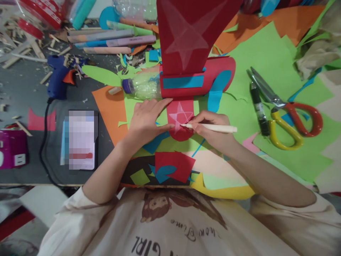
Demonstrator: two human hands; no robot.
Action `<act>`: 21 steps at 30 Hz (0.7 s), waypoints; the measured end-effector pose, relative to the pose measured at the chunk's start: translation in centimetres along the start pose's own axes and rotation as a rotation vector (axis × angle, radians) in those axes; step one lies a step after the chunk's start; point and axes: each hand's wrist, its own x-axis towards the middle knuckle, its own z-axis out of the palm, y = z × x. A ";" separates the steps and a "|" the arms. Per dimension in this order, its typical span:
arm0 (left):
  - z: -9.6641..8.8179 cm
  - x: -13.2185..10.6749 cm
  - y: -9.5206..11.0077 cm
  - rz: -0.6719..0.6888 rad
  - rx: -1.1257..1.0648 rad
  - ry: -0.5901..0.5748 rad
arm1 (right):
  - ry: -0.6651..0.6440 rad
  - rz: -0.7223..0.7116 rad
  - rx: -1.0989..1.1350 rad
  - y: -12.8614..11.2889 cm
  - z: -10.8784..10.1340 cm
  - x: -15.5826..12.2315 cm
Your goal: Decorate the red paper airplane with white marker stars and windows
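A plastic bottle [142, 86] with a purple cap lies on its side, wrapped in red paper [213, 76] with blue strips, like a plane. One red wing [191, 32] with a white star stands upward; the near red wing [181, 119] lies flat on the table. My left hand [147, 119] rests flat on the paper beside this wing, fingers stretched out, pressing it down. My right hand [209, 126] pinches a white pen [213, 127] whose tip touches the white star drawn on the near wing.
Red-and-yellow scissors [282, 110] and a black marker [258, 108] lie right on green paper [266, 57]. A blue glue gun [57, 76], markers [112, 39] and wood sticks sit at back left. A phone [80, 139] lies left. Coloured paper scraps [173, 165] cover the near edge.
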 end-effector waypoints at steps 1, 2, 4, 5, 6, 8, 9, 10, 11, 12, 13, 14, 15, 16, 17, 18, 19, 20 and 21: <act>0.0 0.0 0.0 -0.004 0.001 -0.004 | 0.010 0.002 -0.003 -0.1 0.0 0.0; 0.0 0.0 0.1 -0.008 0.002 -0.009 | 0.009 0.002 -0.010 -0.1 0.0 0.0; 0.0 0.1 0.1 -0.015 0.007 -0.016 | -0.014 -0.012 -0.032 -0.1 0.0 0.0; -0.1 0.1 0.2 -0.015 0.008 -0.019 | -0.028 -0.022 -0.044 -0.1 -0.1 0.0; -0.1 0.1 0.2 -0.015 0.009 -0.019 | -0.040 -0.032 -0.055 0.0 -0.1 0.0; -0.1 0.1 0.2 -0.011 0.008 -0.012 | -0.059 -0.046 -0.070 0.2 -0.2 0.0; -0.1 0.1 0.2 -0.008 0.006 -0.012 | -0.064 -0.048 -0.074 0.3 -0.3 0.0; -0.2 0.1 0.2 -0.004 0.002 -0.012 | -0.070 -0.049 -0.076 0.4 -0.3 0.0; -0.2 0.1 0.2 -0.001 -0.002 -0.013 | -0.079 -0.049 -0.075 0.4 -0.4 0.0; -0.2 0.0 0.2 0.002 -0.006 -0.013 | -0.090 -0.049 -0.073 0.5 -0.4 0.0; -0.2 0.0 0.1 0.004 -0.008 -0.011 | -0.105 -0.047 -0.070 0.5 -0.4 0.1; -0.2 0.0 0.1 0.005 -0.010 -0.007 | -0.116 -0.043 -0.067 0.4 -0.4 0.1; -0.2 0.0 0.1 0.005 -0.009 -0.004 | -0.120 -0.033 -0.062 0.4 -0.3 0.1; -0.2 0.0 0.1 0.004 -0.008 -0.002 | -0.109 -0.019 -0.054 0.3 -0.3 0.1; -0.2 0.0 0.1 0.001 -0.006 -0.004 | -0.085 -0.002 -0.044 0.2 -0.2 0.1; -0.2 0.0 0.1 -0.002 -0.005 -0.007 | -0.053 0.015 -0.035 0.0 -0.1 0.1; -0.2 0.0 0.2 -0.006 -0.004 -0.011 | -0.024 0.027 -0.026 -0.1 0.0 0.0; -0.2 0.0 0.2 -0.010 -0.003 -0.014 | -0.002 0.036 -0.019 -0.2 0.1 0.0; -0.2 0.0 0.2 -0.013 -0.002 -0.016 | 0.010 0.040 -0.014 -0.3 0.2 0.0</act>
